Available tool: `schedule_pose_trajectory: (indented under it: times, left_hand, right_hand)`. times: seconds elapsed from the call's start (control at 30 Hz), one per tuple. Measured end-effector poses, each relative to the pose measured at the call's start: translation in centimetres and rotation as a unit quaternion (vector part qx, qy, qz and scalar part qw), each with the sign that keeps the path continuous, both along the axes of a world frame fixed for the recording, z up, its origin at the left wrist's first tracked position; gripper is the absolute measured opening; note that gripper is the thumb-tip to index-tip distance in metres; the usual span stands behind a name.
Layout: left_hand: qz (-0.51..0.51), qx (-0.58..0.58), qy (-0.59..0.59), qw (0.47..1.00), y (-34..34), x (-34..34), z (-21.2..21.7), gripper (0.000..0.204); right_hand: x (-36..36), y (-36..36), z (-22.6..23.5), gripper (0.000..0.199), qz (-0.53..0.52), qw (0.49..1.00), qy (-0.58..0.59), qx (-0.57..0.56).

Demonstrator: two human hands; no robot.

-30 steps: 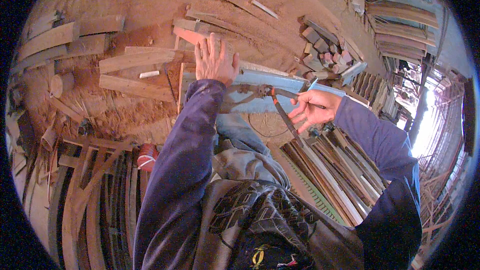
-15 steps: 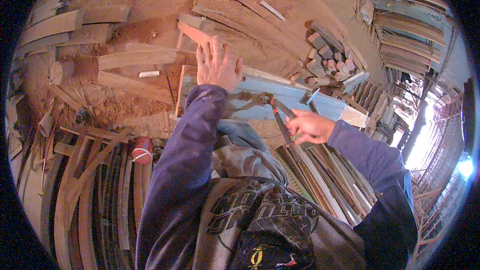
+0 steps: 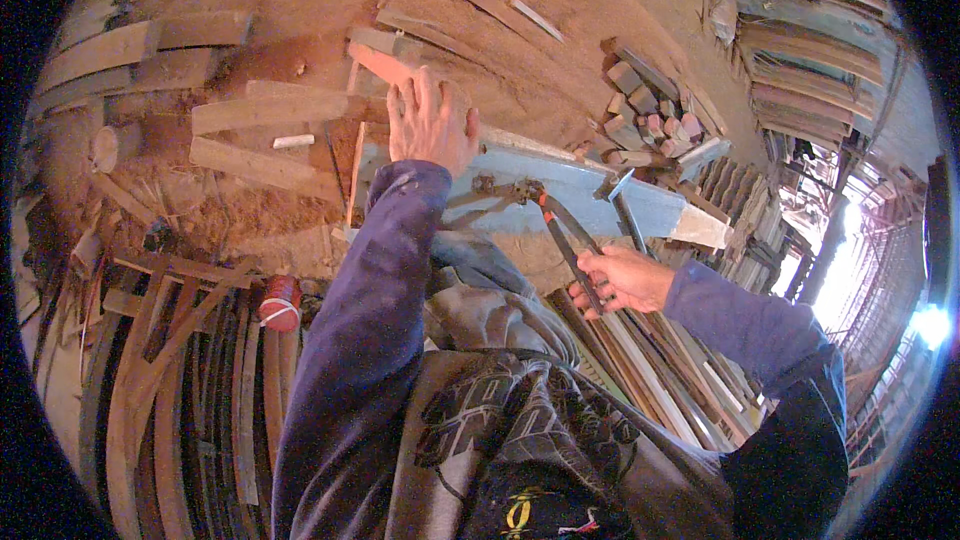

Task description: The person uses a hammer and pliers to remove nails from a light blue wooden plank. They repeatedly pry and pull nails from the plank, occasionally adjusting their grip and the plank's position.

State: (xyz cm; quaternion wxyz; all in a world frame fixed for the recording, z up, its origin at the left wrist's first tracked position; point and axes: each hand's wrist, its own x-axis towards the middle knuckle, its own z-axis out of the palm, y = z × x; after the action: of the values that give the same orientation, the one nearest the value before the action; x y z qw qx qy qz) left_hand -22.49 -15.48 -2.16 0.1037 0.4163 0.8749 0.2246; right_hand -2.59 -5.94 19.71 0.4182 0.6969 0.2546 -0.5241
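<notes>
My right hand (image 3: pixel 628 282) is wrapped round the handles of dark pincers (image 3: pixel 556 224) with orange marks near the jaws. The pincer jaws rest on a light-blue board (image 3: pixel 580 210) in front of me, beside dark, rough patches on its face; whether they grip anything is too small to tell. My left hand (image 3: pixel 432 128) lies with fingers stretched and a little apart at the far left edge of the board, against a reddish-lit wood block (image 3: pixel 382 64). A hammer (image 3: pixel 622 202) leans across the board's right part, its head near the far edge.
Loose planks (image 3: pixel 270 112) lie on the dusty ground to the left. Cut wood blocks (image 3: pixel 650 110) are heaped at the far right. Long boards (image 3: pixel 170 410) lie stacked at the near left, by a red roll (image 3: pixel 281 302). More thin strips (image 3: pixel 650 360) lie near my right arm.
My right hand has shifted slightly toward me along with the pincer handles, the jaws staying at the same part of the board. My left hand stays at the board's far edge.
</notes>
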Motion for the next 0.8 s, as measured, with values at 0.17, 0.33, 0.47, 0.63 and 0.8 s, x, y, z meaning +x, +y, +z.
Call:
schedule_pose_trajectory:
  times: [0.17, 0.33, 0.47, 0.63, 0.8]
  left_hand:
    - [0.009, 0.008, 0.001, 1.0, -0.1, 0.1, 0.0, 0.055]
    - [0.006, -0.045, -0.022, 0.999, 0.1, 0.2, 0.0, 0.059]
    - [-0.015, -0.104, -0.06, 0.993, 0.4, 0.0, 0.3, 0.063]
    - [-0.024, -0.151, -0.087, 0.984, 0.8, -0.3, 0.8, 0.065]
    - [-0.028, -0.158, -0.095, 0.983, 1.0, -0.5, 0.7, 0.068]
  right_hand:
    - [0.1, -1.2, -1.5, 0.03, 0.026, 0.999, -0.001, 0.045]
    - [1.1, -2.0, -2.7, 0.032, 0.111, 0.992, 0.041, 0.05]
    - [2.6, -3.4, -3.2, 0.037, 0.231, 0.963, 0.113, 0.075]
    - [5.4, -5.6, -5.3, 0.029, 0.277, 0.94, 0.13, 0.149]
    - [8.4, -9.6, -8.3, 0.027, 0.336, 0.897, 0.069, 0.28]
